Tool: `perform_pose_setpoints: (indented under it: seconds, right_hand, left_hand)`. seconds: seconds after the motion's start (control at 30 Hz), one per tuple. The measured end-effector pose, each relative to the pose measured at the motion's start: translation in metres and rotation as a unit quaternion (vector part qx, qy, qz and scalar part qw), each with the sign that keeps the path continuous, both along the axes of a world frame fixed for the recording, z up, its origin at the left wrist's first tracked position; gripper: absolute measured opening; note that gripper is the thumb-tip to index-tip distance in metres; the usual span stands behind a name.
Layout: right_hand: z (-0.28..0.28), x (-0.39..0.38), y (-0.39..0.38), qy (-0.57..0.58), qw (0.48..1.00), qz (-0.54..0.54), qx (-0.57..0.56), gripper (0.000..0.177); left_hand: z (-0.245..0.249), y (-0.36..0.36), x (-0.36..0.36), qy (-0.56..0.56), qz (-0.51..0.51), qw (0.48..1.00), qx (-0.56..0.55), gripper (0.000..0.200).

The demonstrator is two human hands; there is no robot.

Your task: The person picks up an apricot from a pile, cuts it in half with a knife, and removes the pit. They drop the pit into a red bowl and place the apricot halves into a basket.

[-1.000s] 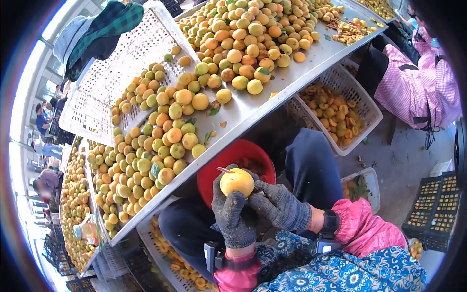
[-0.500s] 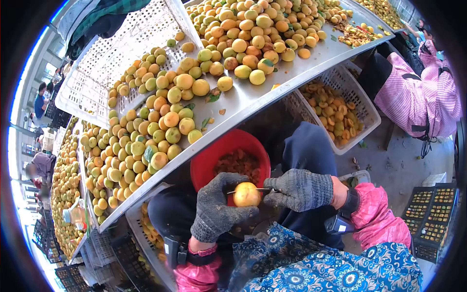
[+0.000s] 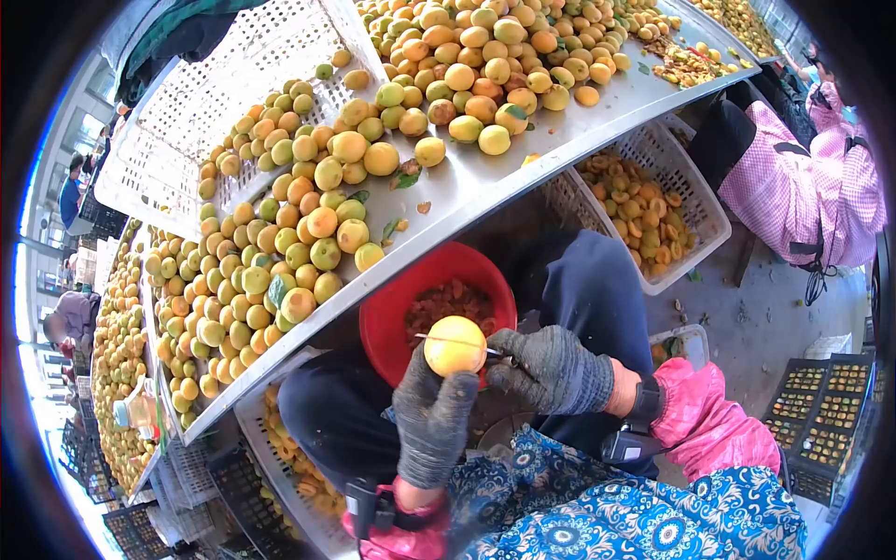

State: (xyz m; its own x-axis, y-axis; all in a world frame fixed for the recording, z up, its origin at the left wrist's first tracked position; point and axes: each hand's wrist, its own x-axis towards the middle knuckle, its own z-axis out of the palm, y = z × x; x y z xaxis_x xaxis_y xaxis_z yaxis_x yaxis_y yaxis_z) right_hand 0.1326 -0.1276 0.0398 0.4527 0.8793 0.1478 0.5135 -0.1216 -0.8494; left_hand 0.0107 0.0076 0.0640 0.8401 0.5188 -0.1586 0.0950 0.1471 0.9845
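Note:
A yellow apricot [image 3: 455,346] is gripped between the thumb and fingers of my left hand [image 3: 432,422], which wears a grey knit glove. My right hand [image 3: 556,371], gloved the same way, is closed round the handle of a small knife [image 3: 497,354]. The knife's thin blade lies across the upper face of the apricot, its tip showing on the left side. Just beyond the hands, between my knees, stands a red bowl [image 3: 371,322] with orange-brown scraps in its bottom.
Whole apricots [image 3: 317,219] are heaped on a metal table [image 3: 439,219] ahead, around a tipped white crate [image 3: 149,177]. At right, a white basket [image 3: 705,245] holds halved apricots. Black trays [image 3: 821,411] of fruit stand farther right. Someone in a pink checked garment [image 3: 793,187] sits nearby.
My left hand has turned more upright and raised the apricot slightly up and left. The knife has followed, and its blade now crosses the fruit's visible face.

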Motion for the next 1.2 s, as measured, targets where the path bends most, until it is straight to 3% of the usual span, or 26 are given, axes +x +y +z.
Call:
perform_pose_setpoints:
  seconds: [0.03,0.13,0.17,0.27,0.33,0.4,0.53,0.6,0.7,0.93,1.0,1.03,1.1,1.2]
  right_hand:
    - [-0.001,-0.003,0.0,-0.009,1.0,0.007,-0.003,0.028]
    - [-0.005,-0.002,0.0,-0.036,0.999,0.024,-0.027,0.03]
    - [-0.008,-0.001,-0.001,-0.055,0.997,0.034,-0.036,0.032]
    - [-0.012,-0.002,0.001,-0.079,0.992,0.055,-0.082,0.041]
    - [-0.008,-0.004,0.006,-0.086,0.987,0.065,-0.117,0.048]
    - [0.004,-0.005,0.01,0.009,0.989,0.058,-0.133,0.066]
    - [-0.008,-0.007,0.008,0.057,0.991,0.045,-0.114,0.075]
    - [-0.021,-0.005,0.01,0.039,0.997,0.065,0.007,0.079]
    - [-0.016,-0.003,0.008,0.07,0.988,0.099,-0.095,0.075]
    - [-0.021,0.005,0.012,0.121,0.98,0.137,-0.082,0.067]
    - [-0.019,0.012,0.013,0.242,0.949,0.174,-0.106,0.064]
    - [-0.023,0.012,0.012,0.27,0.945,0.16,-0.091,0.06]
    - [-0.022,0.013,0.014,0.27,0.946,0.156,-0.085,0.059]
    - [-0.021,0.01,0.017,0.322,0.934,0.15,-0.047,0.056]
  left_hand:
    - [-0.003,-0.008,-0.001,-0.003,0.02,0.999,0.038,0.037]
    - [0.003,-0.015,0.004,0.054,0.058,0.997,0.011,0.039]
    - [-0.006,-0.011,0.004,0.036,0.036,0.985,0.163,0.044]
    - [-0.004,-0.002,0.001,0.045,0.0,0.969,0.243,0.051]
    - [-0.015,0.0,-0.002,0.045,0.006,0.976,0.215,0.055]
    - [-0.024,-0.002,-0.002,0.038,0.046,0.978,0.198,0.054]
    - [-0.03,-0.009,0.004,0.092,0.079,0.978,0.169,0.051]
    - [-0.037,-0.003,0.002,0.057,0.036,0.979,0.191,0.041]
    - [-0.041,0.004,-0.005,0.101,-0.01,0.972,0.213,0.043]
    - [-0.048,0.018,-0.018,0.085,-0.094,0.968,0.216,0.048]
    - [-0.047,0.021,-0.022,0.088,-0.13,0.979,0.13,0.052]
    - [-0.046,0.021,-0.022,0.087,-0.13,0.979,0.129,0.052]
    - [-0.044,0.022,-0.023,0.064,-0.121,0.99,-0.026,0.055]
    - [-0.047,0.02,-0.029,0.083,-0.135,0.987,-0.021,0.057]
